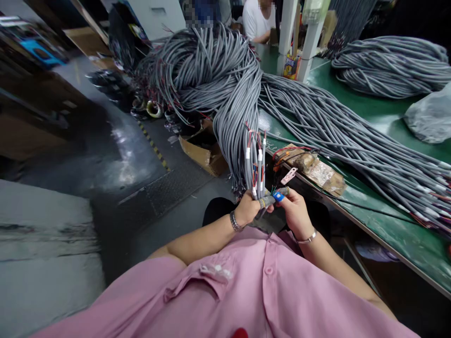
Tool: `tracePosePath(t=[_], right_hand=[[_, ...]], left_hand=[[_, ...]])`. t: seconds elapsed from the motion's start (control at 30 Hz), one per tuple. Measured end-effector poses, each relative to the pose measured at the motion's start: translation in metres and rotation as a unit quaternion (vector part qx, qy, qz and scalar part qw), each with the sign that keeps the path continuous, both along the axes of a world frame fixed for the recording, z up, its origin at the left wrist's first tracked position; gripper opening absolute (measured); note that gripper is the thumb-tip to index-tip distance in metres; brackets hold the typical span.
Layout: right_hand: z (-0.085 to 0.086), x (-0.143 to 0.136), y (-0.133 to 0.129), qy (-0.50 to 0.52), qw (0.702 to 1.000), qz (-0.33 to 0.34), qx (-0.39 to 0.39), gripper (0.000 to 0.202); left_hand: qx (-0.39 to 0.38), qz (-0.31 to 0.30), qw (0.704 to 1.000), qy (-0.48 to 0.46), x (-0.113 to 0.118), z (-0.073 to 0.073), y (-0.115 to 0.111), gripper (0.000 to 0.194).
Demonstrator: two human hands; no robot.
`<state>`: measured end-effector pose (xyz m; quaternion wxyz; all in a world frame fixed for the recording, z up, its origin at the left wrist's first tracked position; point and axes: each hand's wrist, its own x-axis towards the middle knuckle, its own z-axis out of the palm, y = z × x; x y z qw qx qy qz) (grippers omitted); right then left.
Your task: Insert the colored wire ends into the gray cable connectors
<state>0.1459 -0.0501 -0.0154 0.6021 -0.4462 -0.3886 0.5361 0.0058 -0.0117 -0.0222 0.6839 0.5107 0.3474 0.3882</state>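
Observation:
My left hand (248, 207) is closed around a few grey cables (260, 166) with white bands and thin coloured wires at their ends. A grey covering with a yellow stripe wraps one of its fingers. My right hand (297, 213), a blue wrap (278, 196) on its thumb, pinches thin dark and green wires (273, 189) just beside the left fingers. Fingers partly hide the wires' tips. From behind the hands, a thick bundle of grey cables (236, 108) hangs over the table edge.
On the green table (391, 253) lie more long grey cables (338, 122), a coiled bundle (391, 65) and a plastic bag (430, 115). A wooden block with a taped tool (313, 169) sits at the near edge. An opened carton (206, 150) stands below; a person (259, 21) sits beyond.

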Motion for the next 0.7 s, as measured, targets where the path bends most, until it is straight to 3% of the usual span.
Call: tracePosePath(t=[0.13, 0.4, 0.53, 0.7], right_hand=[[-0.002, -0.005, -0.002, 0.005, 1.000, -0.007, 0.001, 0.015], [-0.010, -0.002, 0.001, 0.030, 1.000, -0.001, -0.010, 0.013], [-0.022, 0.012, 0.008, 0.117, 0.991, 0.013, -0.056, 0.019], [-0.031, 0.031, 0.027, 0.246, 0.963, 0.027, -0.108, 0.043]], left_hand=[[0.003, 0.044, 0.999, 0.000, 0.004, -0.002, -0.005, 0.031], [0.003, 0.063, 0.998, -0.021, 0.007, 0.004, -0.004, 0.028], [-0.036, 0.077, 0.996, -0.035, 0.007, 0.006, -0.002, 0.023], [-0.059, 0.066, 0.994, -0.063, 0.008, 0.010, 0.000, 0.020]])
